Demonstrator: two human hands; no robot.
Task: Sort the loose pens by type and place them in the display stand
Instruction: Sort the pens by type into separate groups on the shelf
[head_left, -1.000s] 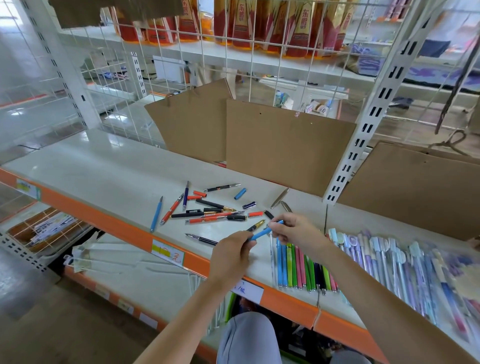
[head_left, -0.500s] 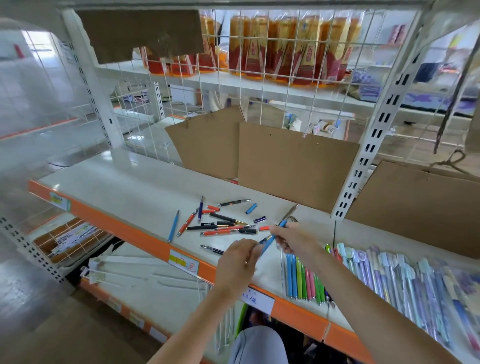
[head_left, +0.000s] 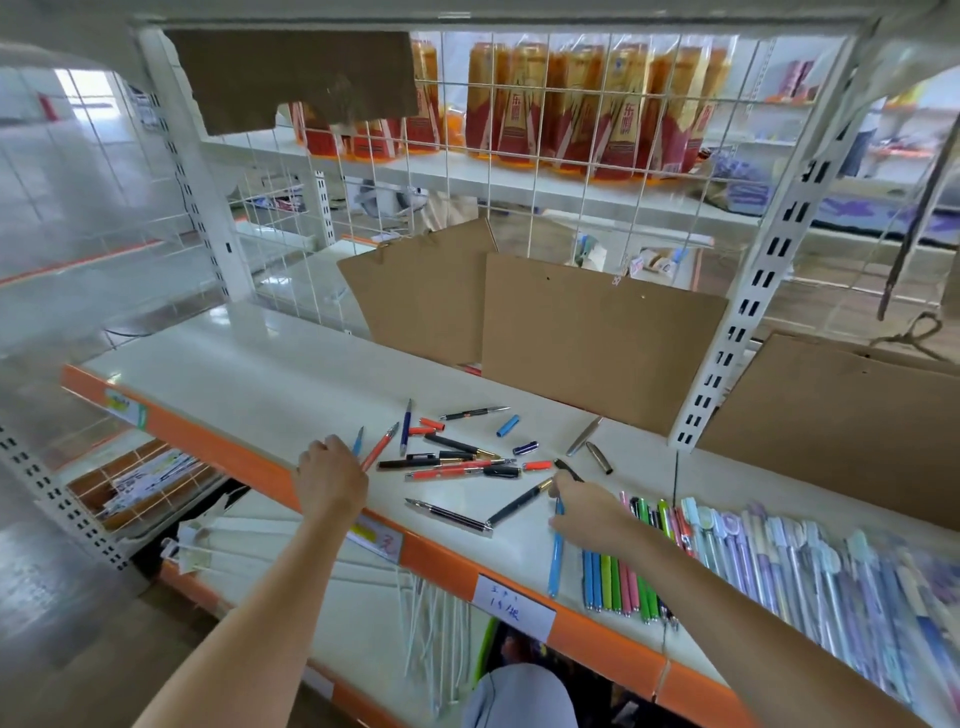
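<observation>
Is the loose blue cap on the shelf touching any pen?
No, the blue cap lies alone on the bare shelf, apart from the pile of pens.

Left hand (head_left: 332, 480) let go, reached left to blue pen (head_left: 358, 441); right hand (head_left: 587, 512) lowered light-blue pen (head_left: 557, 551) (beside sorted row).

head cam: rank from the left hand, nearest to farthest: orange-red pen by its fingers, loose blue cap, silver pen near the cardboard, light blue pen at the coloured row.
From the left hand:
1. Orange-red pen, right beside the fingers.
2. Loose blue cap, mid-pile, toward the back.
3. Light blue pen at the shelf's front edge and silver pen near the cardboard: too close to call.
</observation>
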